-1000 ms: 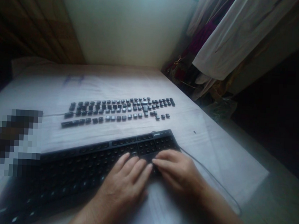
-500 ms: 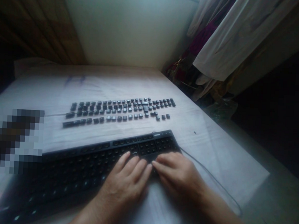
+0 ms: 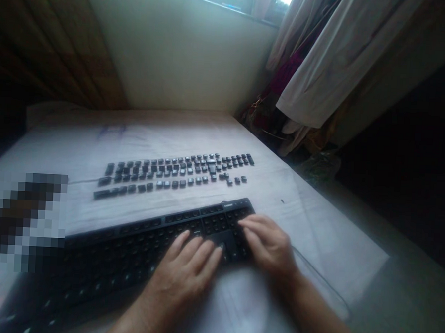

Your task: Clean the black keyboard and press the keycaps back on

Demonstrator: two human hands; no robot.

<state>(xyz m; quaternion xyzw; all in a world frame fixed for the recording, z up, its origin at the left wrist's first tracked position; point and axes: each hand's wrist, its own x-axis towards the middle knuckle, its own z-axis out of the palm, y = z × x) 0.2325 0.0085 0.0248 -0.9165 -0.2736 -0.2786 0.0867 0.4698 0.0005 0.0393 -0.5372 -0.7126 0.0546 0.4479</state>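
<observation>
A black computer keyboard (image 3: 143, 252) lies slantwise on the cloth-covered table, with small posts or sockets showing where keycaps would sit. My left hand (image 3: 187, 264) rests flat over its lower right part, fingers stretched out and slightly apart. Above the number pad end is my right hand (image 3: 269, 238), thumb and fingertips drawn together in a pinch. Whatever sits between those fingertips is too small or hidden to make out. Beyond the keyboard, many loose black keycaps (image 3: 175, 171) stand in rows on the cloth.
The table (image 3: 302, 215) has its right edge near my right forearm. The keyboard cable (image 3: 323, 276) curves along that side. A tiny dark bit (image 3: 282, 201) lies right of the keyboard. Hanging clothes (image 3: 317, 67) are at the back right, a curtain (image 3: 57, 43) at the left.
My right hand has moved away from my left hand, up and rightward to the number pad. My left hand has stayed nearly in place. The view has tipped upward slightly, showing a window.
</observation>
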